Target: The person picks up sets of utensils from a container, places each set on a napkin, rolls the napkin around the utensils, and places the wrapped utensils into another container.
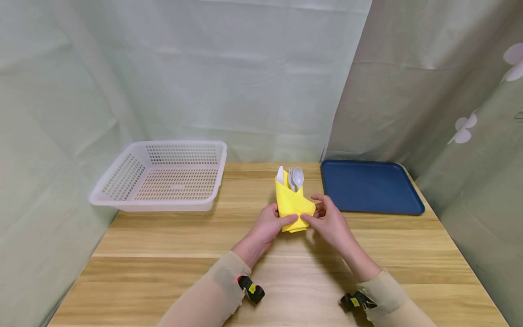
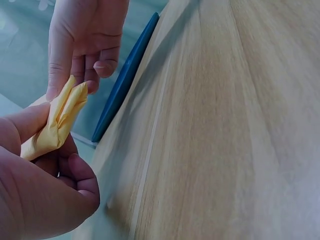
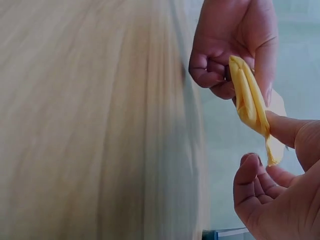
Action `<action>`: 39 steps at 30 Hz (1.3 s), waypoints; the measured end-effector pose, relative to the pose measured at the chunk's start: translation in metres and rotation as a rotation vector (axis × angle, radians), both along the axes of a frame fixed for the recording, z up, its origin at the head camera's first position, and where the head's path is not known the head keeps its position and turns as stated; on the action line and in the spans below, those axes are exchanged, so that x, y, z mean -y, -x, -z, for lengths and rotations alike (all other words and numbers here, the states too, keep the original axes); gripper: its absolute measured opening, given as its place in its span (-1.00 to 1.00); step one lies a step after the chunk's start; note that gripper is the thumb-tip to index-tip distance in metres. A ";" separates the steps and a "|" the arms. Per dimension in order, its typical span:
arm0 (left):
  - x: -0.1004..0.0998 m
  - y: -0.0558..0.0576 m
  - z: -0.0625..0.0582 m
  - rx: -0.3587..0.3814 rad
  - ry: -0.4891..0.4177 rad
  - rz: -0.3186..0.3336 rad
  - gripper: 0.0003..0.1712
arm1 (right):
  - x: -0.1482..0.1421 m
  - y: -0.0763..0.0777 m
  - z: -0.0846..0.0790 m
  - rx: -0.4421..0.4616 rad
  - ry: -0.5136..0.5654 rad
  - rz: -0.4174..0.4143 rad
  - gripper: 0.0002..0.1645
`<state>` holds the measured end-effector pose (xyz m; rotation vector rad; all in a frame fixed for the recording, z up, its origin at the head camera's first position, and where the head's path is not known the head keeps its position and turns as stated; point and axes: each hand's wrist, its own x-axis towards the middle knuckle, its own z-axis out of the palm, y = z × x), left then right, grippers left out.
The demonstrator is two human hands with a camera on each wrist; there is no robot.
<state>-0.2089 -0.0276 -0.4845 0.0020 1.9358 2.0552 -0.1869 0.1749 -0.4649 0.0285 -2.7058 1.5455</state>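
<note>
A folded yellow napkin (image 1: 290,202) is held up above the table, wrapped round a white plastic knife (image 1: 280,175), a fork (image 1: 291,178) and a spoon (image 1: 298,177). Their upper ends stick out of the top; the rest is hidden in the folds. My left hand (image 1: 270,223) grips the lower left of the bundle, thumb across the front and fingers behind. On the other side, my right hand (image 1: 333,222) pinches the napkin's right flap, its thumb close to the left thumb. Both wrist views show the napkin's folded bottom end (image 2: 62,112) between the hands.
A white perforated basket (image 1: 122,202) stands at the back left of the wooden table (image 1: 171,268). At the back right lies a blue tray (image 1: 369,186). Pale curtains (image 1: 245,81) hang behind and at both sides.
</note>
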 end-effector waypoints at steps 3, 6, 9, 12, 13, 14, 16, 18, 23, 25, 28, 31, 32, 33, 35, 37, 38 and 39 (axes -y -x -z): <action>0.000 0.000 0.000 -0.007 0.008 -0.005 -0.44 | 0.000 0.001 -0.001 0.040 0.033 0.010 -0.41; 0.001 0.000 -0.001 -0.016 0.020 -0.013 -0.44 | 0.001 0.001 -0.003 0.081 0.083 0.005 -0.58; 0.001 0.000 -0.001 -0.032 0.029 -0.017 -0.46 | 0.003 0.000 -0.004 0.107 0.143 -0.007 -0.67; 0.001 -0.001 -0.001 -0.046 0.021 -0.024 -0.47 | 0.004 -0.001 -0.003 0.117 0.200 -0.003 -0.70; 0.002 -0.001 0.000 -0.052 0.018 -0.025 -0.48 | 0.005 -0.001 -0.003 0.117 0.214 0.002 -0.71; 0.002 -0.001 0.000 -0.056 0.016 -0.028 -0.48 | 0.006 -0.001 -0.003 0.117 0.228 0.008 -0.72; 0.002 -0.001 0.001 -0.062 0.009 -0.034 -0.48 | 0.008 -0.001 -0.002 0.115 0.245 0.025 -0.73; 0.003 -0.001 0.002 -0.067 0.002 -0.036 -0.47 | 0.009 -0.001 -0.003 0.111 0.262 0.042 -0.75; 0.004 -0.001 0.004 -0.077 -0.015 -0.037 -0.46 | 0.011 -0.002 -0.004 0.102 0.297 0.073 -0.76; 0.004 -0.001 0.005 -0.077 -0.025 -0.034 -0.46 | 0.011 -0.003 -0.003 0.100 0.309 0.074 -0.76; 0.005 -0.001 0.007 -0.074 -0.042 -0.022 -0.46 | 0.011 -0.004 -0.003 0.097 0.323 0.069 -0.75; 0.006 0.000 0.009 -0.076 -0.051 -0.014 -0.46 | 0.011 -0.004 -0.002 0.087 0.318 0.067 -0.73; 0.006 0.000 0.010 -0.078 -0.055 -0.012 -0.46 | 0.011 -0.004 -0.002 0.083 0.317 0.067 -0.72; 0.007 0.001 0.011 -0.078 -0.060 -0.011 -0.46 | 0.011 -0.004 -0.002 0.079 0.315 0.068 -0.72; 0.007 0.001 0.012 -0.076 -0.066 -0.013 -0.46 | 0.011 -0.004 -0.002 0.075 0.308 0.066 -0.72; 0.007 0.002 0.013 -0.072 -0.075 -0.012 -0.47 | 0.011 -0.004 -0.002 0.076 0.303 0.065 -0.73; 0.008 0.002 0.013 -0.068 -0.080 -0.010 -0.46 | 0.011 -0.004 -0.003 0.077 0.303 0.064 -0.74; 0.008 0.002 0.013 -0.064 -0.085 -0.008 -0.46 | 0.011 -0.004 -0.003 0.081 0.303 0.063 -0.75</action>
